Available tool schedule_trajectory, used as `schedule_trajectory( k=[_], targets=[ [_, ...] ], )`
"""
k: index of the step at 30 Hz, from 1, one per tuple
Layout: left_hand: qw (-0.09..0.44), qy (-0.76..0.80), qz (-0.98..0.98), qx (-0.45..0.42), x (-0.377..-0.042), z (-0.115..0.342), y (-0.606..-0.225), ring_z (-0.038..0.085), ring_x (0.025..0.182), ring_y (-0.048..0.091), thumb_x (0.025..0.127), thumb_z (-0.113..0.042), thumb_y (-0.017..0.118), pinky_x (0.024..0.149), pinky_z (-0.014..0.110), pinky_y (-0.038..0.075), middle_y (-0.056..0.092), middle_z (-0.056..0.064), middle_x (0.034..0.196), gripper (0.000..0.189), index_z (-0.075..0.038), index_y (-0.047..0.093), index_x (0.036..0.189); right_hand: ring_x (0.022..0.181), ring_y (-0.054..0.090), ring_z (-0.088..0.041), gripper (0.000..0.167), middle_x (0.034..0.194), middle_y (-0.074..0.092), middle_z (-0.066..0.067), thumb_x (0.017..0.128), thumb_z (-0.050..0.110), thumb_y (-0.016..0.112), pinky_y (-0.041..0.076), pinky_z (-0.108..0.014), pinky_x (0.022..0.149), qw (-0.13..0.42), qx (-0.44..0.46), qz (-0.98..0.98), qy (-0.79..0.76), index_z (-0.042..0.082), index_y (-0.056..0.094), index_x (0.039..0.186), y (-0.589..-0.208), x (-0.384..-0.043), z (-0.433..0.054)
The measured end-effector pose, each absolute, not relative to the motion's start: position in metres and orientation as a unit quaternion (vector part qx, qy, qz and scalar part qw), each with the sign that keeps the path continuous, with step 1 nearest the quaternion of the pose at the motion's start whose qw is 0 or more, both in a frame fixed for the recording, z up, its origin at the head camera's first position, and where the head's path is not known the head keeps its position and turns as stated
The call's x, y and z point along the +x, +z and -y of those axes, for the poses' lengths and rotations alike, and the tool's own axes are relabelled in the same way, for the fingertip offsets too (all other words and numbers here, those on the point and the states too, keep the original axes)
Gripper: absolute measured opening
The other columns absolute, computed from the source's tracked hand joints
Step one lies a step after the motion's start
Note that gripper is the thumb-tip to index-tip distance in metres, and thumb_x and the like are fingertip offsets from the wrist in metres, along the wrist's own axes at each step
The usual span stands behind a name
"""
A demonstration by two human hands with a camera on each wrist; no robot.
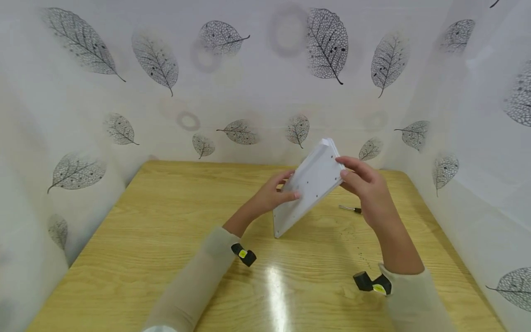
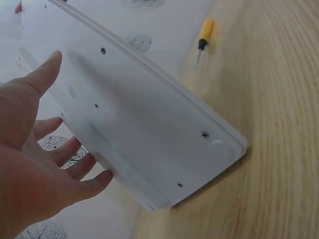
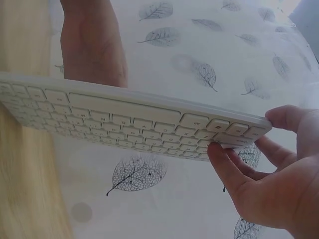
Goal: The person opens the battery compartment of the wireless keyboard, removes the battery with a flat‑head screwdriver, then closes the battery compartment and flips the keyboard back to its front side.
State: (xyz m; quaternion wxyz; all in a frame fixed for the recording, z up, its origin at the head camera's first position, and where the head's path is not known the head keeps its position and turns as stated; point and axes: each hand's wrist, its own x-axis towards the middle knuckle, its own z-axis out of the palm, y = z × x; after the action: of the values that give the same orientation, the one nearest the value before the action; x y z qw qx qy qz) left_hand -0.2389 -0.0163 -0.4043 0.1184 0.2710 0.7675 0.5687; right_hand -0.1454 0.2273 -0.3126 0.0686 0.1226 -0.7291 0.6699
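Observation:
A white keyboard [image 1: 309, 186] is tilted up on its lower edge, which meets the table, and its underside with several small screws faces me. The left hand [image 1: 275, 196] holds its left edge, thumb over the underside and fingers along the edge; in the left wrist view the fingers [image 2: 97, 181] are spread and loosely bent. My right hand [image 1: 367, 189] pinches the raised upper right corner between thumb and fingers. The keys [image 3: 129, 119] show only in the right wrist view, facing away from me.
A screwdriver [image 2: 206, 32] with a yellow and black handle lies on the wooden table [image 1: 166, 240] at the right, partly behind the right hand in the head view. Tiny dark pieces [image 1: 361, 253] are scattered nearby. Leaf-patterned curtains [image 1: 265, 92] surround the table.

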Motion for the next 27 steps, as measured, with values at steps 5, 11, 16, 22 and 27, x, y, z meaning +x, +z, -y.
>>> schedule_trajectory(
  k=[5,11,16,22,27],
  targets=[
    [0.125,0.538,-0.789,0.269,-0.235,0.016,-0.418,0.030,0.136,0.045,0.089,-0.031,0.079,0.105,0.052,0.047,0.042,0.010,0.154,0.079,-0.018,0.037,0.156,0.107,0.066,-0.009,0.029,0.126,0.060,-0.002,0.103,0.011,0.057,0.055,-0.022,0.091,0.058,0.140,0.678,0.719,0.003,0.061,0.130,-0.323,-0.148,-0.244],
    [0.123,0.469,-0.847,0.217,-0.230,0.021,-0.430,0.037,0.151,0.017,0.082,-0.045,0.082,0.115,0.061,0.031,0.019,0.014,0.166,0.098,-0.021,0.027,0.160,0.106,0.068,-0.010,0.030,0.130,0.057,-0.005,0.102,0.003,0.054,0.057,-0.025,0.089,0.024,0.144,0.666,0.732,0.003,0.061,0.131,-0.342,-0.151,-0.259],
    [0.110,0.430,-0.873,0.203,-0.231,0.027,-0.434,0.037,0.152,0.016,0.081,-0.048,0.082,0.119,0.059,0.025,0.023,0.011,0.165,0.099,-0.020,0.030,0.159,0.106,0.067,-0.007,0.036,0.131,0.056,0.000,0.101,0.005,0.057,0.056,-0.022,0.088,-0.008,0.101,0.686,0.720,0.002,0.056,0.137,-0.360,-0.153,-0.266],
    [0.098,0.386,-0.895,0.200,-0.232,0.036,-0.437,0.038,0.150,0.022,0.081,-0.048,0.082,0.120,0.058,0.020,0.029,0.012,0.163,0.097,-0.017,0.032,0.159,0.108,0.064,-0.006,0.047,0.135,0.051,-0.002,0.101,0.010,0.059,0.055,-0.020,0.089,-0.043,0.075,0.717,0.691,-0.002,0.047,0.145,-0.377,-0.156,-0.267],
    [0.101,0.363,-0.905,0.196,-0.231,0.046,-0.442,0.039,0.151,0.019,0.081,-0.049,0.082,0.122,0.058,0.017,0.029,0.012,0.163,0.098,-0.016,0.032,0.159,0.112,0.062,-0.003,0.055,0.144,0.047,-0.012,0.102,0.016,0.059,0.052,-0.018,0.093,-0.073,0.064,0.759,0.644,-0.003,0.040,0.151,-0.390,-0.157,-0.266]
  ],
)
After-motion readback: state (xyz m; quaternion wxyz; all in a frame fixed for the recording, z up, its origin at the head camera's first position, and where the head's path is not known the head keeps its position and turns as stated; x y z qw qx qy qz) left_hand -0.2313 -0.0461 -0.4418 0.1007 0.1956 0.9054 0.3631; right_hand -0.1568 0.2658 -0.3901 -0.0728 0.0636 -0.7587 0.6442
